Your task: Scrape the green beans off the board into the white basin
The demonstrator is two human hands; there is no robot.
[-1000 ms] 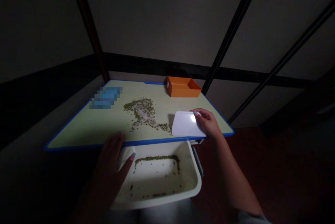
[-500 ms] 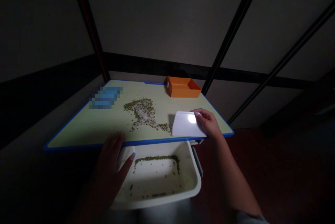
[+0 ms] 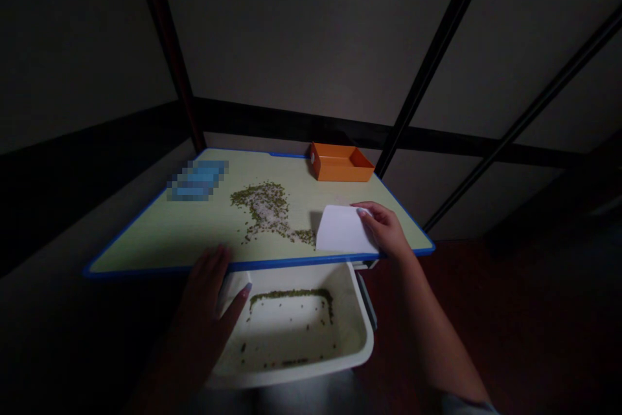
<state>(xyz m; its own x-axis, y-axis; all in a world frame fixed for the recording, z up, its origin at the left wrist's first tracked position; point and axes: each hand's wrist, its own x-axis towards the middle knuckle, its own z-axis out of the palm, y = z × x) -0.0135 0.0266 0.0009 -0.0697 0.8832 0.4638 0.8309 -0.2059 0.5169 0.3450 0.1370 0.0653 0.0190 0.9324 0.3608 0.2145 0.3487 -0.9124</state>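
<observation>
My right hand (image 3: 386, 228) is closed on a stiff white card (image 3: 344, 228), thumb on its face and fingers at its upper edge. The card stands tilted on the tabletop near the front edge. Its left side meets the tail of a scattered heap of small green and pale grains (image 3: 267, 204). My left hand (image 3: 214, 292) is in shadow, fingers apart, its fingertips at the table's front edge and its thumb over the left side of a white bin (image 3: 357, 337). Green grains line the far edge of the bin's floor, with a few loose ones elsewhere.
The pale green table (image 3: 160, 240) has a raised-looking blue edge. At its back right sits an orange open box (image 3: 343, 172); a blurred-out blue item (image 3: 197, 180) lies at the left. Dark-framed wall panels (image 3: 311, 39) rise close behind the table.
The card has shifted slightly left and tilted differently, so the bright glare on its face is gone. My left hand, the bin and the main heap look the same.
</observation>
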